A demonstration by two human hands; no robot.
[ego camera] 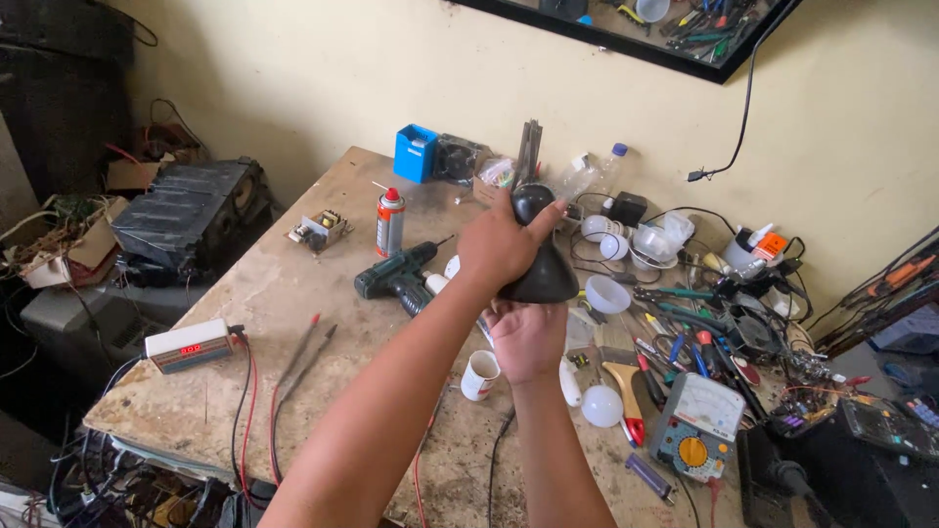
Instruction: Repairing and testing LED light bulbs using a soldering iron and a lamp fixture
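While both hands are gripping it, black cone-shaped part (540,264) is hovering mid-frame.
Left hand (501,244) fingers clasping top; right hand (528,337) cupping base; cordless drill (396,277) lying on surface (245,342); assembly unfinished.

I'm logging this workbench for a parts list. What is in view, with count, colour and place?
black cone-shaped part: one, black, held above the bench middle
cordless drill: one, dark green, bench middle
spray can: one, silver with red cap, left of the drill
blue box: one, blue, far edge by the wall
meter box: one, white with red display, near left corner
analog multimeter: one, grey with yellow dial, right side
white bulb: one, white, left of the multimeter
small cup: one, white, below the hands
workbench: one, worn tan
left hand: grip on the part's top
right hand: under the part's base
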